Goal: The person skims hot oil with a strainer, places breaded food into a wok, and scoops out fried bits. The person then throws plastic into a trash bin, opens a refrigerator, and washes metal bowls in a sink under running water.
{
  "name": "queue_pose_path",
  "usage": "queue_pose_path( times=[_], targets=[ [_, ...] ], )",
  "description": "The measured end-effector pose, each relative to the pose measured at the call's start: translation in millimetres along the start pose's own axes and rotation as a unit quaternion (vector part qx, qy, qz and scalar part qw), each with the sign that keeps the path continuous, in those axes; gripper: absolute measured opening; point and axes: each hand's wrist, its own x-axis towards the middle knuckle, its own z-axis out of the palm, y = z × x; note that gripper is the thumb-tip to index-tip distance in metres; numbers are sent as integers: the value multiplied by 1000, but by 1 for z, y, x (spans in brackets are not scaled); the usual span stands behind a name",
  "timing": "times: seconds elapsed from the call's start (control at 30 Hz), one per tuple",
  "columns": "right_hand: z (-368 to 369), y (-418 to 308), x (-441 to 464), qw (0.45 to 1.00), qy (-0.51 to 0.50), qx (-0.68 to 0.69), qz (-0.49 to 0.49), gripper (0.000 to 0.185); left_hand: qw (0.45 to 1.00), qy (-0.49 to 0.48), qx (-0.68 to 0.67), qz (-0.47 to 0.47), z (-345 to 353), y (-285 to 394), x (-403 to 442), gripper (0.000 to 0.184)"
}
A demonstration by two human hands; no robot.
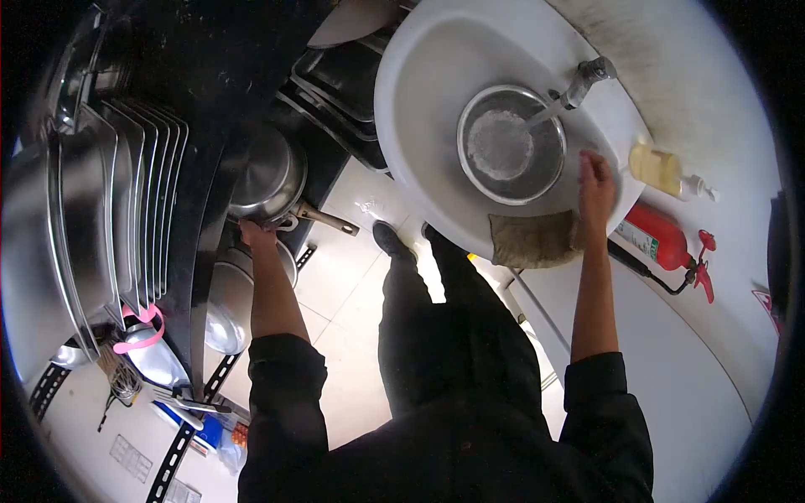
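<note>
On the left, my left hand [258, 234] is at the near edge of a steel pan [272, 180] on the dark shelf. Its fingers are curled against the pan and partly hidden. The pan's long brownish handle [329, 217] points toward the floor. My right hand [596, 180] hovers over the right side of the white sink [419, 92], holding nothing, with its fingers loosely bent. Beside it, a round steel bowl [513, 144] stands in the sink under the tap [587, 82], and water runs into it. A brownish cloth [535, 240] hangs over the sink's front rim.
A yellowish soap bottle [656, 170] and a red fire extinguisher [658, 237] are right of the sink. Stacked steel trays [138, 201] stand at far left. Dark trays [340, 88] lie behind the pan. More metal vessels [226, 306] sit below, near a whisk [123, 381].
</note>
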Motion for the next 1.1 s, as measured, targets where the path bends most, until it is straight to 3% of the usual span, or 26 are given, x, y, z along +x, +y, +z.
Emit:
queue_pose_path(
  times=[0.13,0.17,0.2,0.3,0.37,0.43,0.47,0.6,0.63,0.67,0.7,0.77,0.8,0.83,0.9,0.97,1.03,1.1],
  targets=[
    [20,42,-11,989,-49,-82,117,39,992,-110,18,61,6,15,2,25],
    [28,46,-7,987,-41,-87,131,42,987,-136,19,80,7,18,-13,23],
    [34,49,-3,985,-35,-91,145,45,988,-101,80,90,8,26,-28,23],
    [41,39,6,970,-122,-118,173,50,972,-162,123,118,22,45,-43,27],
    [45,39,5,976,-108,-95,165,49,941,-337,19,21,27,50,-39,25],
    [53,49,9,978,-114,-50,170,49,859,-500,-84,-74,36,57,-26,31],
    [54,62,13,975,-128,-19,183,50,878,-463,-116,-27,54,51,-38,30],
    [51,55,7,977,-141,13,162,51,855,-464,-229,28,48,36,16,28],
    [51,59,6,979,-140,7,150,51,879,-425,-104,192,45,38,10,27],
    [50,63,7,981,-137,-10,138,51,862,-369,27,347,41,40,1,26],
    [51,66,7,981,-134,-26,137,51,805,-297,158,488,35,45,-10,25],
    [55,75,9,980,-125,-56,145,50,815,-293,129,483,20,59,-61,25],
    [58,83,12,978,-139,-77,138,50,873,-361,-28,328,12,64,-114,26],
    [61,92,15,975,-151,-97,129,50,881,-410,-183,152,1,64,-155,28],
    [66,105,18,971,-184,-107,107,50,845,-488,-62,207,-42,63,-194,37],
    [63,78,13,978,-147,-31,146,49,925,-337,-72,161,-68,57,-238,49],
    [67,72,12,980,-107,27,166,48,943,-294,-141,72,-61,55,-356,47],
    [81,101,17,983,-103,28,150,48,942,-312,-86,84,-70,49,-416,48]
  ],
)
